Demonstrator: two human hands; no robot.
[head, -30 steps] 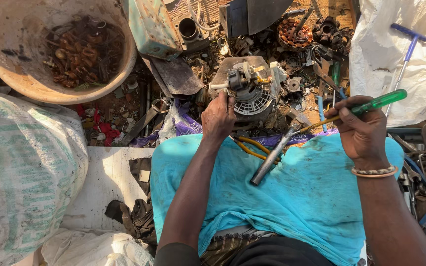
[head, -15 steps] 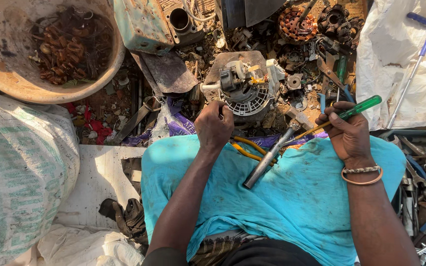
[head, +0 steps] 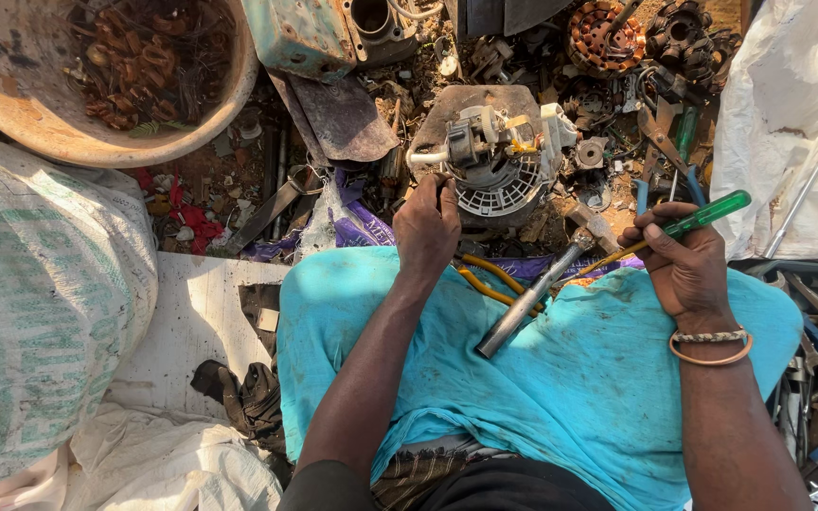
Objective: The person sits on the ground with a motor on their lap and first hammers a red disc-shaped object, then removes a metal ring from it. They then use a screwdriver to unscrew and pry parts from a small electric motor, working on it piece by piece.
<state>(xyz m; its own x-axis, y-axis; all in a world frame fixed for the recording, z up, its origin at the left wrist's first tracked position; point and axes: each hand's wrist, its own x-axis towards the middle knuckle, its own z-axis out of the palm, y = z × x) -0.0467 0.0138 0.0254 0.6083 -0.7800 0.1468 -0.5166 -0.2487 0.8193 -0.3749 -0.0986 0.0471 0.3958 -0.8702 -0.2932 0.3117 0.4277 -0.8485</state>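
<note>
My left hand reaches forward and grips the near edge of a grey motor assembly with a white fan grille, which stands on a dark metal plate. My right hand holds a screwdriver with a green translucent handle, its shaft angled down to the left. A hammer with a metal handle lies across the turquoise cloth over my lap, between the hands. Yellow-handled pliers lie under the hammer. A bangle circles my right wrist.
A round basin of copper windings sits at the far left. A woven sack fills the left side. A teal metal casing, rusty motor parts and a white bag line the back. Tools lie at the right.
My view has shifted, so everything sits a little lower in frame. My left hand stays on the motor and my right hand keeps the screwdriver, lowered slightly.
</note>
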